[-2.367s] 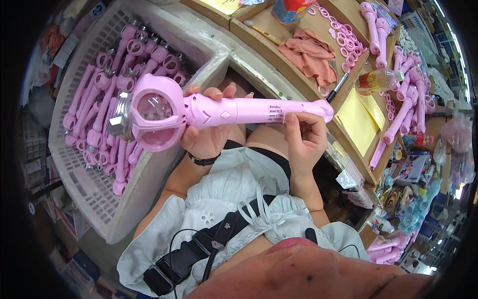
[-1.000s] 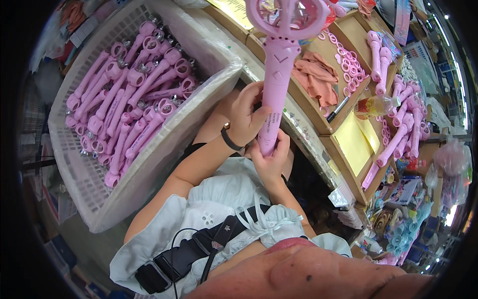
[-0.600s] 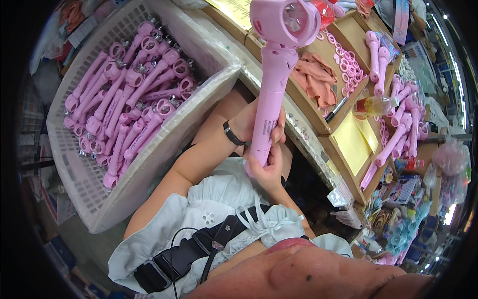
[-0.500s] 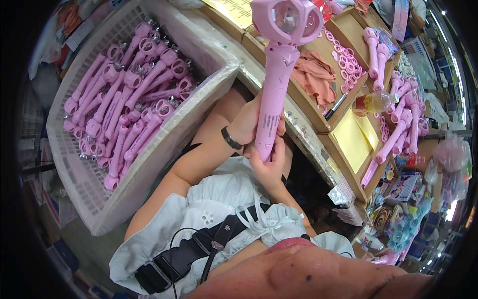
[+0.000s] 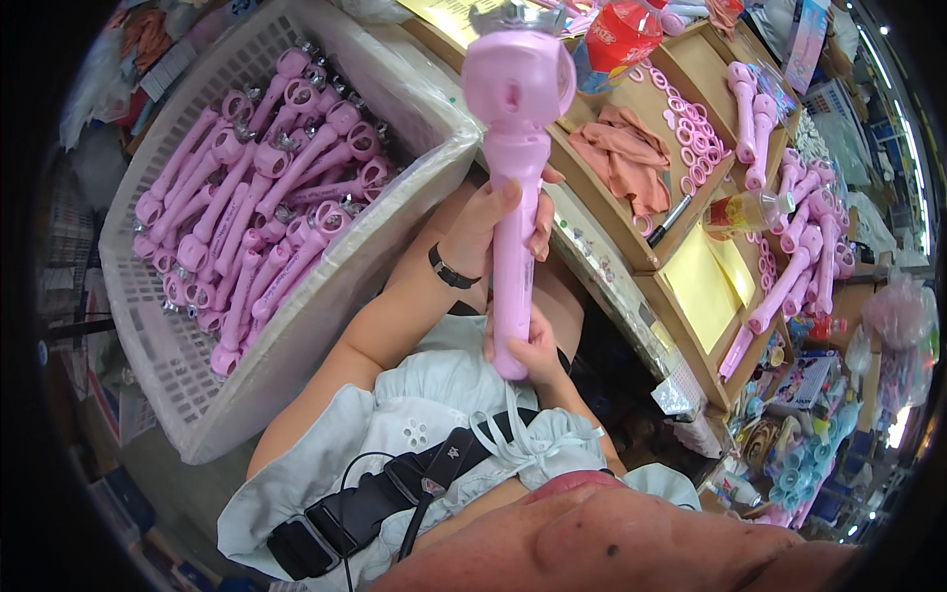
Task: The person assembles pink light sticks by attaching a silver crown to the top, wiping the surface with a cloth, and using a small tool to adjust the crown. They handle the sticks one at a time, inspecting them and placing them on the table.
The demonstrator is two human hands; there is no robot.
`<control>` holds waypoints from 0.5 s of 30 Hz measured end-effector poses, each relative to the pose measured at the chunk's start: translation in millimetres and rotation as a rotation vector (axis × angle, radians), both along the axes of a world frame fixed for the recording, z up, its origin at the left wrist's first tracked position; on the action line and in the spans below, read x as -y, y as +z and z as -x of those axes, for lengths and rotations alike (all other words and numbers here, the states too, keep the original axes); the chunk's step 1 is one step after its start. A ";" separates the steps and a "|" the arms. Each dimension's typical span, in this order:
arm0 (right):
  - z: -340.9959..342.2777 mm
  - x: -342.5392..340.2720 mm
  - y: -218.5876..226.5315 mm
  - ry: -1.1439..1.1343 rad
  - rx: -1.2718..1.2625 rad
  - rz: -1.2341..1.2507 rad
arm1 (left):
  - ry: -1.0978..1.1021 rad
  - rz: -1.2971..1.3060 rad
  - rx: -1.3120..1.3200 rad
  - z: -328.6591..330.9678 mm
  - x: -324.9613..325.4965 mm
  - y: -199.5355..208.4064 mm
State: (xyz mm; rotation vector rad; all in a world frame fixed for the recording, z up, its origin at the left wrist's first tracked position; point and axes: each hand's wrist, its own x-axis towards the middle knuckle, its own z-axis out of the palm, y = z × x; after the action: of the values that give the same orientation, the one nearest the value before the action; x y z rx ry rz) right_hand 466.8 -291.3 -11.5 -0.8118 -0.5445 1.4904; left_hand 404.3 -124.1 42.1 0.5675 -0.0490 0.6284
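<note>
Upright in front of me is a pink toy light-stick wand [image 5: 518,153] with a rounded head and a silvery crown on top. My left hand [image 5: 481,222], a black band at its wrist, is wrapped round the upper handle, with fingers showing on the far side. Lower down, my right hand [image 5: 536,345] closes on the handle near its bottom end, thumb across the front. At my left, a white plastic basket [image 5: 286,380] lined with clear film holds many similar pink wands [image 5: 237,197], heaped with their crowns pointing different ways.
To the right stands a workbench with cardboard trays [image 5: 641,259]. They hold pink rings [image 5: 695,143], an orange cloth [image 5: 621,158], a black marker [image 5: 671,219] and yellow paper [image 5: 695,286]. Bottles [image 5: 745,214] and more pink wands [image 5: 789,281] lie beyond.
The wand has come closer to me and turned about its length, so its head opening faces aside. My left hand has shifted up the handle; my right hand stays near the bottom end.
</note>
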 end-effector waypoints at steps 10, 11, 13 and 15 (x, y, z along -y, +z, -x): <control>-5.7 -3.7 3.8 -0.016 0.412 0.030 | 0.403 -0.043 -0.430 -5.8 -9.8 -1.7; -5.8 -2.9 4.7 -0.033 0.335 0.028 | 0.371 0.016 -0.390 -5.0 -12.6 -2.6; -7.4 -1.9 5.1 -0.049 0.302 0.024 | 0.392 -0.005 -0.384 -3.1 -15.1 -4.1; -9.6 -2.1 3.1 -0.063 0.272 0.035 | 0.424 -0.023 -0.393 -2.1 -15.7 -5.4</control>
State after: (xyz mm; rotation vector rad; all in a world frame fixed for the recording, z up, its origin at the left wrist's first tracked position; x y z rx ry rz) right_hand 476.4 -289.1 -8.3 -1.0582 -0.6901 1.3434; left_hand 406.4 -108.5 36.7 0.7224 0.4439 0.9168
